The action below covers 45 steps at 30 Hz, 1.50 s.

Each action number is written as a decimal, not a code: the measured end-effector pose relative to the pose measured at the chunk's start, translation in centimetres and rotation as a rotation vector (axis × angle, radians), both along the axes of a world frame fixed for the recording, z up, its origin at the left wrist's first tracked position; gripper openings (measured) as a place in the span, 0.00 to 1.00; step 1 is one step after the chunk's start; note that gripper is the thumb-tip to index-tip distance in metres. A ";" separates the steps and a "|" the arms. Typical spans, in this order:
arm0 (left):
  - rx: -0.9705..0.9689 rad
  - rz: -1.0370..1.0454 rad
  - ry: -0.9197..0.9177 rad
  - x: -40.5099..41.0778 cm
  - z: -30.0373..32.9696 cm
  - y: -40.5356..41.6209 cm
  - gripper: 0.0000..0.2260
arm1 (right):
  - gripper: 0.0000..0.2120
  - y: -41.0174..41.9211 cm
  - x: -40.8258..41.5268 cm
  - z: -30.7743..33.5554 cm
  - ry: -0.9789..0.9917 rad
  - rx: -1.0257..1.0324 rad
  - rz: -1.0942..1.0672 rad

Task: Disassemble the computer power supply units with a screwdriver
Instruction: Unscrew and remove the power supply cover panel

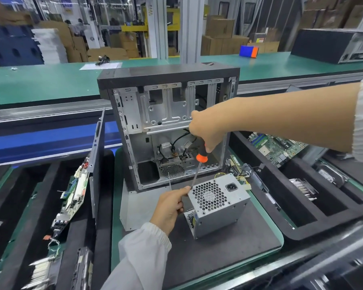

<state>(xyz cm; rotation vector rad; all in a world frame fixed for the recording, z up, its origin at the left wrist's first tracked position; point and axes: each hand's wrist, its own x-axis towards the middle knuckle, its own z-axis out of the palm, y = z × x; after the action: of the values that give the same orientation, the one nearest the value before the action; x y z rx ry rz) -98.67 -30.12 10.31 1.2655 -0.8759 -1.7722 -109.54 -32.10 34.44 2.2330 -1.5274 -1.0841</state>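
Hands with a screwdriver [198, 166] at a power supply [217, 203] on a dark mat [228, 243].
Right hand [208, 130] wrapped tight round the black-and-orange handle, tip set down at the supply's top-left corner. Left hand [170, 206] pinched at that same corner, fingers curled against the metal box. Stood tilted just before an open computer case [168, 114], between two black trays [314, 208] of parts.
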 end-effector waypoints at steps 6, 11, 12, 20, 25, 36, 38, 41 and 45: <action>-0.013 -0.003 0.016 -0.2 0.2 0.2 0.14 | 0.20 -0.2 -0.4 -0.8 -0.061 0.069 -0.062; 0.051 0.029 0.036 -0.4 0.1 0.1 0.18 | 0.18 0.4 -0.4 -0.8 0.018 0.055 0.062; 0.053 0.032 0.032 -0.5 0.1 0.1 0.15 | 0.18 0.4 -0.3 -0.8 0.034 0.027 0.103; -0.071 -0.022 -0.107 -0.2 0.3 0.6 0.06 | 0.16 0.9 -0.5 -0.2 -0.014 -0.081 0.173; -0.139 -0.034 -0.135 0.4 0.0 0.9 0.08 | 0.15 1.0 -0.9 0.1 -0.032 -0.079 0.125; -0.795 0.017 -0.539 0.1 0.8 1.2 0.04 | 0.21 1.4 -2.6 0.9 -0.046 -0.043 -0.028; -0.780 0.054 -0.542 -0.3 0.5 1.1 0.03 | 0.21 1.6 -3.0 0.8 -0.064 -0.022 -0.064; -0.778 0.083 -0.527 -0.5 0.6 1.3 0.03 | 0.20 2.0 -3.6 0.4 -0.102 -0.003 -0.102; -0.545 0.348 -0.236 0.6 1.5 0.8 0.10 | 0.20 1.7 -4.5 -0.2 -0.205 -0.012 -0.118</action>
<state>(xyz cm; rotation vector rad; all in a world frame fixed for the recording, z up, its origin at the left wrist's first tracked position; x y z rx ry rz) -98.02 -29.34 11.78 1.1806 -1.1005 -1.0305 -114.05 -30.39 34.20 2.3329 -1.7616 -0.8964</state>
